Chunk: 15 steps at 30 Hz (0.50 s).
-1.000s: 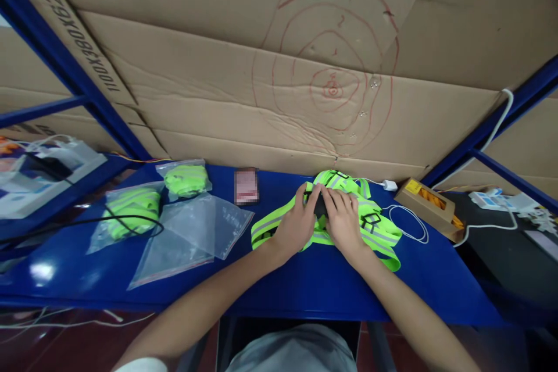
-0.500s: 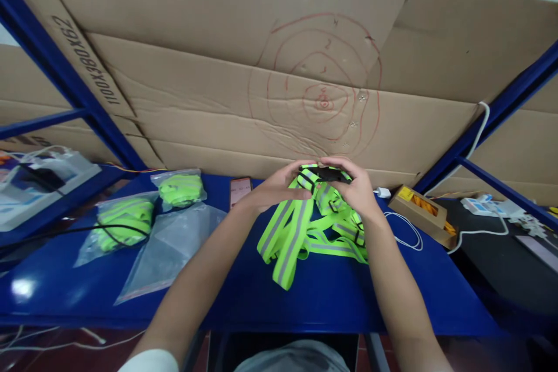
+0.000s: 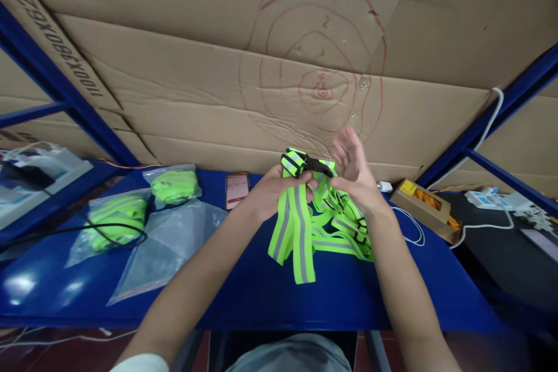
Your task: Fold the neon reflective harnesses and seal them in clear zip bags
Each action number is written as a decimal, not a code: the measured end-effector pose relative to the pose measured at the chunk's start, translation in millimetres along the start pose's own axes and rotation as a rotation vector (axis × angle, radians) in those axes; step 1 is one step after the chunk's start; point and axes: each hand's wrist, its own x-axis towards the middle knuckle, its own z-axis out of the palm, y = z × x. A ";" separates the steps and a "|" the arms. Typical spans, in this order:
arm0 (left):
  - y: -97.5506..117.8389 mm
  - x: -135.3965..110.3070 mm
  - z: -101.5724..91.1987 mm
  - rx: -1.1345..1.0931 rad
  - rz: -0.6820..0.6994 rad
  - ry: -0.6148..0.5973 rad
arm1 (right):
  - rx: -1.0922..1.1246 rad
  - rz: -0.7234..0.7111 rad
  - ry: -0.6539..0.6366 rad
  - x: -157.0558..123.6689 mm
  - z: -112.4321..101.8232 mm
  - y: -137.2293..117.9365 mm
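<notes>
Blue table; neon strap hangs lengthwise, pointing downward, clasped in left hand; right hand spread near buckle.

- Neon yellow-green on the straps — striped lengthwise in silver-grey
- Black on the buckle
- Glossy blue across the tabletop
- Brown on the cardboard — ringed in red
</notes>
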 end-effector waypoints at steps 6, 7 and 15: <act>5.5 0.4 -7.9 0.055 0.102 -0.113 | 0.234 0.351 -0.195 -6.5 4.2 15.1; 5.3 0.4 -7.5 0.107 0.116 -0.113 | 0.249 0.383 -0.176 -6.0 8.3 14.8; 3.1 2.1 5.5 0.476 0.375 0.051 | 0.287 0.322 0.239 -1.5 30.2 -1.5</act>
